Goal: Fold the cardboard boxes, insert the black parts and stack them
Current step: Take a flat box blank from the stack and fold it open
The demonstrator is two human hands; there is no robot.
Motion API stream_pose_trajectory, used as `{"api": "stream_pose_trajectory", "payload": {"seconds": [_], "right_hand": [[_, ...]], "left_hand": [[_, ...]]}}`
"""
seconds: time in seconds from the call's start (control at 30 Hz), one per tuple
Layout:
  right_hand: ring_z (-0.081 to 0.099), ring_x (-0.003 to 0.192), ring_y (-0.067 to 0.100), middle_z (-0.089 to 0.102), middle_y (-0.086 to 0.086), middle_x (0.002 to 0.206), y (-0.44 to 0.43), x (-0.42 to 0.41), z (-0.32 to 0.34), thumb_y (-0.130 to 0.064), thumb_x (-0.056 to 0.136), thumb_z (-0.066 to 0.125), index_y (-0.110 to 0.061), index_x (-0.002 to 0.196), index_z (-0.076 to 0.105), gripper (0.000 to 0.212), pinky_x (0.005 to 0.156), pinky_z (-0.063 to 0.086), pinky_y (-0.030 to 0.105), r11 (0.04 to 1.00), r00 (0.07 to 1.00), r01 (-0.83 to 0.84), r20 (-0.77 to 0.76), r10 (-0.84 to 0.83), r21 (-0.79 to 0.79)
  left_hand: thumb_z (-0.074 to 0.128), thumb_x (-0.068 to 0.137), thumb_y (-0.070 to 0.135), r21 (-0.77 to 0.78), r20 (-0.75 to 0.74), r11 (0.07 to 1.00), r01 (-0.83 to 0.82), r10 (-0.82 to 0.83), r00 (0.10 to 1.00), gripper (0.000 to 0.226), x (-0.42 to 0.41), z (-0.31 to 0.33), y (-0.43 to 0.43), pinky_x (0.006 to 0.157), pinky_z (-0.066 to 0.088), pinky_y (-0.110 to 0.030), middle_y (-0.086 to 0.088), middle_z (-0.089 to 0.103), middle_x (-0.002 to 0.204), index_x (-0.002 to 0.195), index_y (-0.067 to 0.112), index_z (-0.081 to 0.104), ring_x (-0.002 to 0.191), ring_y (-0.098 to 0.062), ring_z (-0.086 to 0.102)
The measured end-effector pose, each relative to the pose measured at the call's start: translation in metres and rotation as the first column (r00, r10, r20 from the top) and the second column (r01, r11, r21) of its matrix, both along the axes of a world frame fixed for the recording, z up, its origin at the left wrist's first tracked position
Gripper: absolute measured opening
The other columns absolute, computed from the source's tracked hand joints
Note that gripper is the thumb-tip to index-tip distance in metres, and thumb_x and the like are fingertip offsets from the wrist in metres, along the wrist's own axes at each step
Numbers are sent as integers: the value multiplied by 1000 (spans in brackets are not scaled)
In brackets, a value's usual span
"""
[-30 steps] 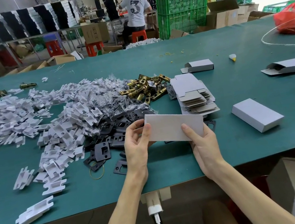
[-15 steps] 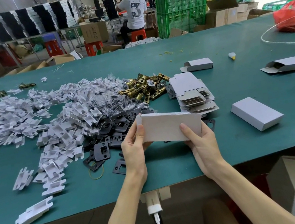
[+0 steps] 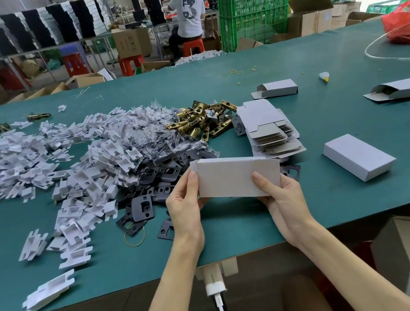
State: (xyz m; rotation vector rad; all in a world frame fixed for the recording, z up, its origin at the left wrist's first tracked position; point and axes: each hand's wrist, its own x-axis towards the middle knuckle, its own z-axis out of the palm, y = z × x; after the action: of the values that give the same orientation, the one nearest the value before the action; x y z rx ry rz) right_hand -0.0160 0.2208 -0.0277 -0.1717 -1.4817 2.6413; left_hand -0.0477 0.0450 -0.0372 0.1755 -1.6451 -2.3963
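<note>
The cardboard box [image 3: 237, 177] sat lifted just above the near middle of the table [image 3: 345, 212], its long plain face turned towards me and a narrow end flap showing at its 9 o'clock end. My left hand [image 3: 185, 211] had its grip clamped on that end, thumb on the front face and fingers behind. My right hand [image 3: 283, 196] pinched the 3 o'clock end in the same way, thumb across the lower corner.

I judged the box very light and thin-walled. It looked stiff along its creases but easy to dent in the middle of a panel. I would therefore hold it by the edges and corners near the ends and leave the broad face alone. The smooth card could slip under a loose pinch.

At 9 o'clock from the box lay the black parts [image 3: 159, 185], flat plates scattered against a heap of white plastic trays [image 3: 63, 166]. At 1 o'clock stood the stack of flat blanks [image 3: 264, 123], with brass latches [image 3: 200, 120] at 12 o'clock. A closed box [image 3: 357, 156] lay alone at 3 o'clock, so I judged stacking had barely begun.
</note>
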Motion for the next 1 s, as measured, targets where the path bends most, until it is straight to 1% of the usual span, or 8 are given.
{"api": "stream_pose_trajectory", "payload": {"seconds": [0.2, 0.4, 0.47, 0.57, 0.63, 0.77, 0.9, 1.0], "right_hand": [[72, 96, 17, 77, 10, 107, 1, -1, -1, -21, 81, 74, -5, 111, 70, 34, 78, 57, 23, 1000, 999, -25, -33, 24, -12], [72, 99, 20, 76, 12, 108, -1, 0, -1, -24, 79, 76, -4, 114, 69, 41, 81, 59, 26, 1000, 1000, -8, -30, 8, 7], [72, 99, 20, 76, 12, 108, -1, 0, -1, -25, 79, 77, -4, 112, 70, 40, 81, 59, 26, 1000, 1000, 3, -25, -2, 9], [73, 96, 20, 77, 12, 106, -1, 0, -1, -24, 78, 79, -5, 107, 72, 36, 77, 59, 25, 1000, 1000, 2, -18, -2, -1], [73, 95, 20, 77, 12, 106, -1, 0, -2, -23, 78, 79, -5, 106, 73, 34, 75, 59, 24, 1000, 1000, -9, -17, 9, -4], [72, 97, 20, 76, 13, 107, -1, -1, -3, -24, 80, 79, -5, 108, 72, 35, 78, 59, 25, 1000, 1000, -9, -12, 9, 16], [72, 95, 19, 76, 11, 104, -1, -1, -2, -26, 79, 79, -5, 105, 72, 35, 77, 59, 25, 1000, 1000, 2, -11, -2, 28], [73, 92, 19, 77, 12, 102, -2, 0, -2, -25, 80, 79, -4, 102, 74, 30, 73, 59, 25, 999, 1000, -4, -22, 5, 41]], "left_hand": [[63, 103, 24, 1, 12, 1000, -12, 12, 1000, 18, 0, 0, 0, 85, 61, -44, -1, 78, 109, 114, 22, 77, 100, -15, 69], [57, 107, 34, -48, -12, 999, 13, -14, 1000, 26, 0, 0, 0, 79, 61, -30, 2, 79, 105, 111, 24, 81, 95, -10, 70], [51, 109, 38, -92, -28, 995, 41, -44, 999, 31, 1, 1, 1, 80, 60, -29, 2, 79, 107, 115, 27, 79, 99, -11, 71], [53, 109, 28, -149, -60, 988, 32, -42, 997, 25, 0, -1, 2, 99, 57, -37, 6, 75, 122, 128, 29, 69, 115, -14, 69], [51, 109, 23, -182, -67, 983, 14, -27, 997, 27, -1, -2, 2, 105, 55, -39, 6, 74, 125, 132, 26, 66, 119, -15, 67], [47, 111, 16, -166, -43, 986, 8, -16, 999, 34, -1, -4, 2, 105, 55, -40, 2, 72, 127, 140, 15, 63, 121, -18, 65], [47, 110, 15, -156, -45, 985, 74, -82, 996, 34, 1, -1, 2, 104, 55, -39, 1, 73, 127, 139, 17, 64, 121, -19, 66], [53, 108, 14, -191, -64, 977, 99, -113, 992, 35, 2, 1, 4, 106, 53, -31, 11, 72, 131, 141, 21, 63, 125, -12, 65]]}}
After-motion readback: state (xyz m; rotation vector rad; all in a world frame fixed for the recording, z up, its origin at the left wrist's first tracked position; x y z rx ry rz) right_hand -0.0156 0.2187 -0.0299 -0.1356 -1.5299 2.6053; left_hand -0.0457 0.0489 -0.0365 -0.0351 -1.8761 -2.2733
